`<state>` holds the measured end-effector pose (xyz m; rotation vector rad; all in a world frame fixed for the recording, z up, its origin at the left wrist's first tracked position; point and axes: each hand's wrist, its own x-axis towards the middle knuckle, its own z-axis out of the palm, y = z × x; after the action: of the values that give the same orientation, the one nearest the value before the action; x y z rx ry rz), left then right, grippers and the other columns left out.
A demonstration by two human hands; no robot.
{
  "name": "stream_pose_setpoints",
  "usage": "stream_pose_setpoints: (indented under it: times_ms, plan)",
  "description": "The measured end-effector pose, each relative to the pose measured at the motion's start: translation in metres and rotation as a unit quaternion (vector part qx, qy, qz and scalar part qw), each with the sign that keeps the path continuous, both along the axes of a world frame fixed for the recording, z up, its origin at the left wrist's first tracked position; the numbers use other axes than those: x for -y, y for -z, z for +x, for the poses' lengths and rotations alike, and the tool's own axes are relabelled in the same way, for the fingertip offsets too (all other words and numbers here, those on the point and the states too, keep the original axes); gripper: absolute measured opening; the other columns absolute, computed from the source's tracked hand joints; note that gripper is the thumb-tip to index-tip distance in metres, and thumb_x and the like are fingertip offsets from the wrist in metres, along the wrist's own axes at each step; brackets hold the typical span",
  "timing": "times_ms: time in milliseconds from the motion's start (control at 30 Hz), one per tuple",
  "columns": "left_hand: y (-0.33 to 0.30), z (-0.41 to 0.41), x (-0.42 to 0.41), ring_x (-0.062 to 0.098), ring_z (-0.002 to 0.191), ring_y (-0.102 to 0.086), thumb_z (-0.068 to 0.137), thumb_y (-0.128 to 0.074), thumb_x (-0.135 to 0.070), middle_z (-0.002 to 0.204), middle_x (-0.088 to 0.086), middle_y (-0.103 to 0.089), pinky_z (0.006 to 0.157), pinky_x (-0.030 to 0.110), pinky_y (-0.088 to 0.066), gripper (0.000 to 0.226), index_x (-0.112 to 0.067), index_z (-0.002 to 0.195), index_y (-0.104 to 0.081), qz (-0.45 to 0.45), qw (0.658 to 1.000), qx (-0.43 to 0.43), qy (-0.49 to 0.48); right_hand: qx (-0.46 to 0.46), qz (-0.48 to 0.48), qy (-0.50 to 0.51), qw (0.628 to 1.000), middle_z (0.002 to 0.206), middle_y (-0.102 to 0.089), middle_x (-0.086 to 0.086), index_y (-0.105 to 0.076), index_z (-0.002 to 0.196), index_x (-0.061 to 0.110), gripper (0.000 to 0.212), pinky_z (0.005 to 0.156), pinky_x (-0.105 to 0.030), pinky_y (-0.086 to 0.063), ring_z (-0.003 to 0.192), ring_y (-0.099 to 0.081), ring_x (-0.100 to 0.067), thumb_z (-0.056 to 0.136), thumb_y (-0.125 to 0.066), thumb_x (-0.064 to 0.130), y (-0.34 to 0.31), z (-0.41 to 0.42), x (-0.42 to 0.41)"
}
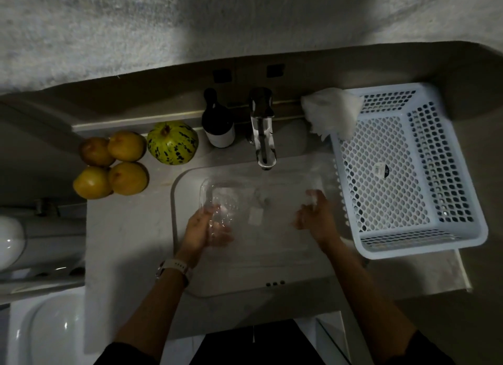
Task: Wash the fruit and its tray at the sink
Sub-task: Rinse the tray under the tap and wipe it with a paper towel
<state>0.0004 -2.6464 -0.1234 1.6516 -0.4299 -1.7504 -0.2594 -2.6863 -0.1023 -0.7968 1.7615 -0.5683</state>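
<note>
From the head camera, a person stands at a pale sink (pixel 285 256) set in a worktop (pixel 122 242). The left hand (pixel 202 228) is down in the sink and holds a clear plastic tray (pixel 220 201). Its fingers (pixel 217 238) curl round the near end of the tray. The tray is see-through and hard to make out, and it sits in the left part of the sink. The right hand (pixel 313 215) is over the right side of the sink, near the tray but not touching it. It is blurry, its fingers look loose and a bit apart, and it holds nothing.

Four yellow fruits (pixel 113 164) sit together on the worktop to the left of the sink. A green striped fruit (pixel 172 143) sits just beside them. A dark bottle (pixel 217 119) stands next to the tap (pixel 262 130). A white basket (pixel 408 171) with holes sits on the right, and a white cloth (pixel 332 114) hangs on its corner. A watch (pixel 174 268) is on the left wrist.
</note>
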Motion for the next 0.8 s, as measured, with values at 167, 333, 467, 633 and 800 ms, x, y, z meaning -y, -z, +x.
stream_pose_setpoints:
  times_ms: [167, 333, 467, 633, 800]
  plan:
    - [-0.006, 0.002, -0.008, 0.031, 0.070, -0.071, 0.102, -0.041, -0.037, 0.090, 0.022, -0.070, 0.055, 0.037, -0.057, 0.031, -0.017, 0.119, -0.059, -0.033, 0.998, 0.054, -0.021, -0.450, -0.173, -0.266, 0.835, 0.156, -0.021, -0.021, -0.009, 0.154, 0.009, 0.085, 0.112, -0.040, -0.035, 0.141, -0.028, -0.037, 0.081, -0.049, -0.011, 0.005, 0.023, -0.019]
    - [-0.013, -0.002, -0.007, 0.027, 0.067, -0.068, 0.100, -0.045, -0.038, 0.080, 0.014, -0.069, 0.052, 0.035, -0.057, 0.028, -0.016, 0.107, -0.061, -0.053, 0.997, 0.056, -0.013, -0.391, -0.123, -0.419, 0.810, 0.160, 0.013, -0.013, 0.000, 0.153, 0.007, 0.063, 0.121, -0.039, 0.006, 0.148, 0.011, -0.029, 0.101, -0.033, 0.018, 0.023, 0.053, -0.033]
    - [-0.011, -0.003, -0.006, 0.026, 0.061, -0.061, 0.101, -0.046, -0.036, 0.074, 0.013, -0.065, 0.053, 0.037, -0.056, 0.026, -0.017, 0.112, -0.060, -0.041, 0.997, 0.067, -0.026, -0.368, -0.115, -0.445, 0.808, 0.155, 0.029, -0.012, 0.013, 0.152, 0.024, 0.066, 0.119, -0.049, 0.011, 0.143, 0.027, -0.031, 0.102, -0.028, 0.040, 0.035, 0.064, -0.026]
    - [-0.008, 0.001, -0.007, 0.017, 0.048, -0.059, 0.102, -0.045, -0.033, 0.065, 0.007, -0.065, 0.044, 0.028, -0.049, 0.027, -0.014, 0.115, -0.059, -0.041, 0.997, 0.048, -0.045, -0.311, -0.166, -0.483, 0.801, 0.157, 0.022, 0.000, 0.011, 0.150, 0.035, 0.063, 0.118, -0.050, 0.010, 0.144, 0.025, -0.027, 0.102, -0.030, 0.039, 0.043, 0.086, -0.020]
    - [-0.005, -0.003, -0.007, 0.026, 0.071, -0.071, 0.102, -0.046, -0.030, 0.084, 0.013, -0.072, 0.060, 0.035, -0.059, 0.029, -0.008, 0.107, -0.064, -0.063, 0.995, 0.079, -0.026, -0.234, -0.215, -0.596, 0.738, 0.161, 0.015, 0.002, 0.001, 0.154, 0.028, 0.070, 0.119, -0.046, 0.010, 0.145, 0.022, -0.025, 0.099, -0.040, 0.041, 0.040, 0.118, -0.025]
